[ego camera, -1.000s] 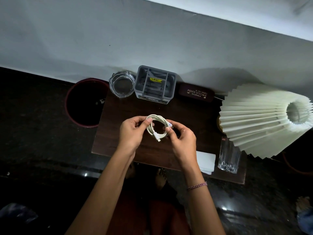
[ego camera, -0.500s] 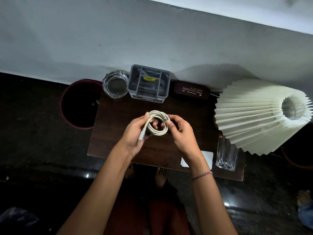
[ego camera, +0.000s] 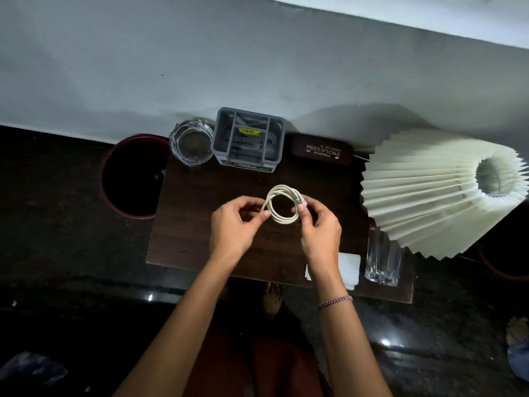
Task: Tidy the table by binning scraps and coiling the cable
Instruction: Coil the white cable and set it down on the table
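Head: left fingers (ego camera: 264,214) and right fingers (ego camera: 304,211) pinch cable (ego camera: 282,220).

cable (ego camera: 283,204): I count one, in front of the grey organizer (ego camera: 247,138).
hands: I see two, left hand (ego camera: 234,227) and right hand (ego camera: 320,227), both in front of the organizer.
bin (ego camera: 131,179): one, left of it.
glass dish (ego camera: 191,143): one, just left of it.
tumbler (ego camera: 382,259): one, well off to its front right.
spectacle case (ego camera: 322,151): one, just right of it.
pleated lampshade (ego camera: 429,190): one, far right of it.
paper sheet (ego camera: 349,265): one, to its front right.

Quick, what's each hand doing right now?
Left hand: pinches the left side of the coiled cable.
Right hand: pinches its right side.
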Action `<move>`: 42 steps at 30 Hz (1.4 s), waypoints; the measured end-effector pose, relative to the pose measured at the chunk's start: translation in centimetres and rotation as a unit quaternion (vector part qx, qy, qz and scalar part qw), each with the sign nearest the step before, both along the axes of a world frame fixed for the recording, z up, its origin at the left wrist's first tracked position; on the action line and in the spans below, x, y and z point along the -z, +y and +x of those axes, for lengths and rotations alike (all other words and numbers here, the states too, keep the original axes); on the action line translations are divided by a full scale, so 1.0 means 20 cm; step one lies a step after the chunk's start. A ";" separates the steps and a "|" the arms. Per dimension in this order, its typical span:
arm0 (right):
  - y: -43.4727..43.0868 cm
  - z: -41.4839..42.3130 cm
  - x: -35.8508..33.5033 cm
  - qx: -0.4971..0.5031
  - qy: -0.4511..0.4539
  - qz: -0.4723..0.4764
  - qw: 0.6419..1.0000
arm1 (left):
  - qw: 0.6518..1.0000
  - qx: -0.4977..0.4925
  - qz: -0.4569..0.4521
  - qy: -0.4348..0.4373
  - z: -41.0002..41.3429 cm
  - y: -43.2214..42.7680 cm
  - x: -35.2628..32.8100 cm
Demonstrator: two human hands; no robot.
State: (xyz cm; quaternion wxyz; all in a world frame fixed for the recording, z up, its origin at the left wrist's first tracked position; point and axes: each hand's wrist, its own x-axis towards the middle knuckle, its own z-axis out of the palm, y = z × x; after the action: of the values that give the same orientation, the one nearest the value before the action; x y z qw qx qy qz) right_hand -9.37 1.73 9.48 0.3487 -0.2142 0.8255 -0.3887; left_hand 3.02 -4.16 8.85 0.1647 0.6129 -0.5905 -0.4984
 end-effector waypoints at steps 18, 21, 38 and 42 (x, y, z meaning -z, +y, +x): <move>-0.13 -0.22 0.41 0.229 -0.108 0.002 0.968 | 0.954 -0.134 0.249 0.098 -0.37 -0.10 0.37; -0.18 -0.29 0.49 0.257 -0.133 -0.013 0.957 | 0.968 -0.075 0.233 0.058 -0.44 -0.15 0.42; -0.24 -0.39 0.53 0.119 0.064 0.019 0.991 | 0.982 -0.001 0.185 0.034 -0.48 -0.19 0.42; -0.21 -0.38 0.51 0.097 0.089 0.029 0.991 | 0.985 0.008 0.172 0.030 -0.47 -0.20 0.40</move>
State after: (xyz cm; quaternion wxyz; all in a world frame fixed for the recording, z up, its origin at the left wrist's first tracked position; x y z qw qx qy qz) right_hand -17.05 -2.46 -0.81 0.2406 -0.1569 0.8809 -0.3761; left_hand -6.44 -8.10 0.77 0.0706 0.6120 -0.4955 -0.6123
